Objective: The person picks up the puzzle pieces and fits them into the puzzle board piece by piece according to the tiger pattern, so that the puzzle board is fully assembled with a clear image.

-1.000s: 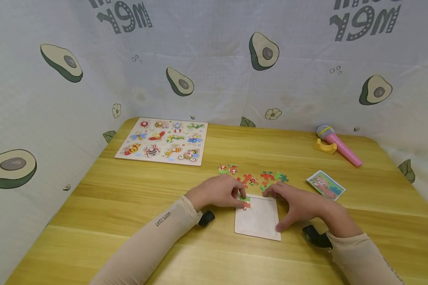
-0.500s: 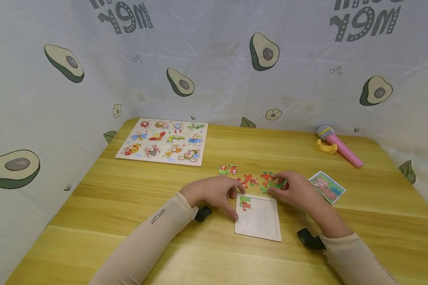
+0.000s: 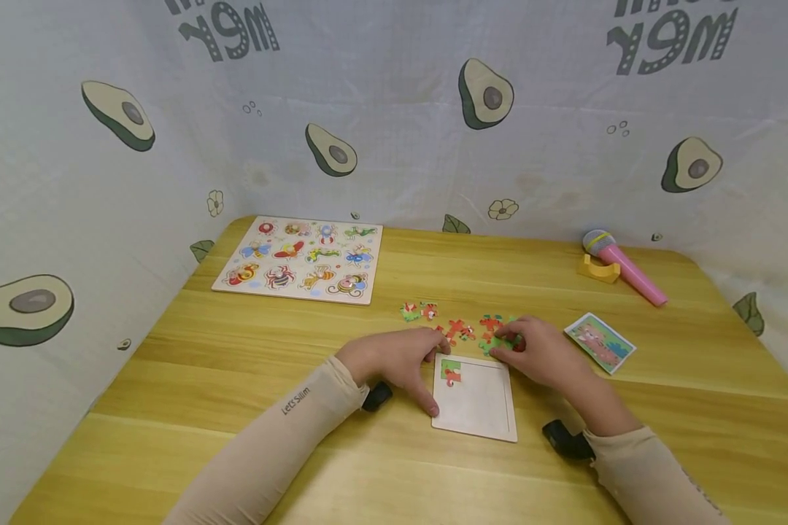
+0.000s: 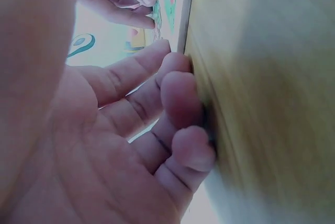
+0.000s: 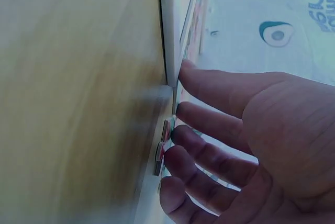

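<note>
While the relaxed left hand touches the tray, the right hand bends over puzzle pieces; whether it grips one, I cannot tell.

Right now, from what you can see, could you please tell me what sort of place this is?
It looks like a play area, perhaps screened off: avocado-print sheeting rises behind the table, which holds a bug puzzle board and a small jigsaw tray.
</note>
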